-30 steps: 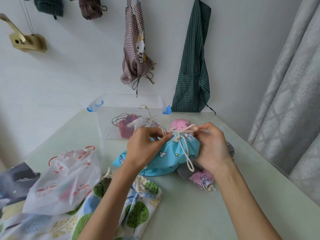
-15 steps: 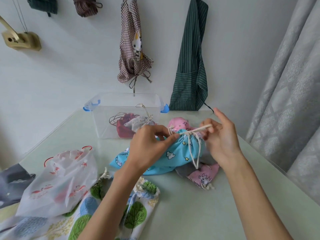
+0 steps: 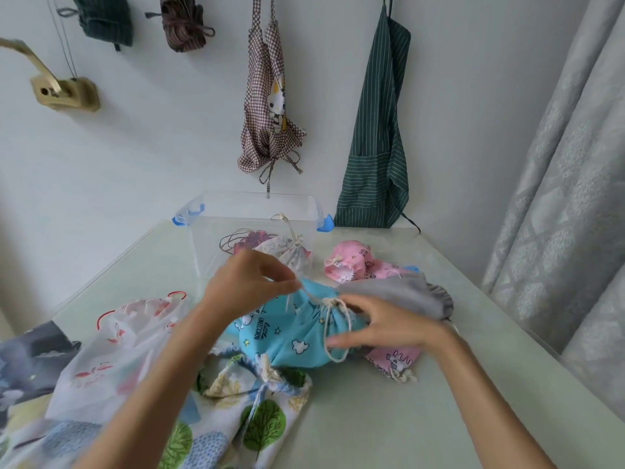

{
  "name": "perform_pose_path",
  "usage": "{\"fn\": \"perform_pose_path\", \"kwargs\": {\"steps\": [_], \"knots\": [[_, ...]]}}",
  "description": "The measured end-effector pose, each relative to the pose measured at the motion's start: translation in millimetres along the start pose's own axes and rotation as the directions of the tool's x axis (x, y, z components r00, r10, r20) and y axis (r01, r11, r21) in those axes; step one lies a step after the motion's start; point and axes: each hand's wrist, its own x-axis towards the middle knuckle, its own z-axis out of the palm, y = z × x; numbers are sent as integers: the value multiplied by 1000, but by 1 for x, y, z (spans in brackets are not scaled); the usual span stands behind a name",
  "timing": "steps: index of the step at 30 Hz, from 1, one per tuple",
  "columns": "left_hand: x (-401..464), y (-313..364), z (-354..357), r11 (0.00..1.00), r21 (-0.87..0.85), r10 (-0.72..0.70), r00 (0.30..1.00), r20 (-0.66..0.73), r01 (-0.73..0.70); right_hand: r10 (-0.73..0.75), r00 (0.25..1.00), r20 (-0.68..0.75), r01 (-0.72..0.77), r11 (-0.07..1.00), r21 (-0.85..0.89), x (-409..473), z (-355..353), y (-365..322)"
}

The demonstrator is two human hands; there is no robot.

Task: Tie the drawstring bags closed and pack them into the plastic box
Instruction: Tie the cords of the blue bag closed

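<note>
Your left hand (image 3: 243, 286) pinches the cord (image 3: 313, 296); right hand (image 3: 389, 324), fingers loose, rests on the blue bag (image 3: 291, 333). Box (image 3: 203, 238) beyond: two bags packed; several remain.

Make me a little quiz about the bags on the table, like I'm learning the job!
1. True or false: the left hand pinches the cord of the blue bag.
2. Which is inside the plastic box? A tree-print bag; B white bag; C grey bag.
3. Fill in: the right hand rests on the ___ bag.

Key: 1 true; 2 B; 3 blue.
</note>
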Motion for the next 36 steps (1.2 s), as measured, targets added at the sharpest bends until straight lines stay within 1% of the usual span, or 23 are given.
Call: {"fn": "perform_pose_path", "kwargs": {"steps": [1,3,5,7,9,11,12,13,15,16,17,18,19,21,24,26,28,30,31,33,34,35,36], "knots": [[-1,-5,-8,999,35,-29,999,19,29,-15,1000,-9,14,998,-57,4,9,0],[-4,-15,-18,986,117,-131,987,89,120,-74,987,-142,60,993,-104,8,22,-1],[-6,-25,-19,945,253,-258,948,184,208,-133,946,-297,82,981,-176,9,32,-3],[-7,-32,-11,898,367,-342,912,228,245,-160,905,-394,74,971,-226,9,38,-3],[-11,-36,-6,890,404,-315,926,208,212,-149,878,-455,64,979,-196,7,42,-8],[-12,-34,-3,892,431,-229,958,173,136,-127,852,-508,61,988,-144,6,40,-11],[-12,-31,-2,895,432,-193,969,156,109,-114,856,-505,53,990,-132,5,36,-13],[-11,-26,-4,906,414,-161,976,143,89,-90,876,-473,33,991,-128,5,31,-16],[-6,-15,-8,940,336,-108,984,144,54,-27,935,-355,-29,988,-152,8,21,-21],[-2,-9,-11,956,289,-88,986,143,44,-14,954,-299,-30,989,-144,10,16,-24],[2,-3,-17,968,248,-71,989,133,36,-28,964,-266,-2,994,-111,12,9,-29],[8,3,-24,978,205,-57,991,122,31,-58,963,-264,38,996,-80,15,2,-34],[13,9,-31,988,152,-50,992,113,32,-84,952,-295,63,995,-80,17,-6,-40],[23,20,-48,998,21,-58,994,95,56,-129,912,-388,88,989,-121,23,-24,-54],[43,36,-80,981,-177,-76,997,28,80,-227,844,-486,193,974,-118,38,-53,-81],[61,47,-99,968,-243,-74,997,-30,65,-267,792,-550,229,964,-138,52,-72,-98],[81,55,-116,967,-255,-56,994,-92,31,-317,710,-629,232,948,-216,70,-88,-113],[101,60,-127,971,-239,-30,988,-155,-8,-374,613,-696,238,927,-289,84,-98,-125],[113,60,-130,980,-198,-15,978,-207,-27,-397,562,-726,242,918,-315,95,-102,-128],[134,56,-130,998,-44,35,936,-349,-54,-425,473,-772,250,905,-345,116,-105,-127],[143,50,-126,998,28,60,911,-407,-53,-427,450,-784,248,903,-350,129,-103,-123],[150,43,-119,995,90,70,892,-447,-32,-431,457,-778,236,902,-361,140,-100,-118],[157,31,-110,987,159,59,885,-462,18,-424,519,-742,210,905,-370,153,-94,-111]]}}
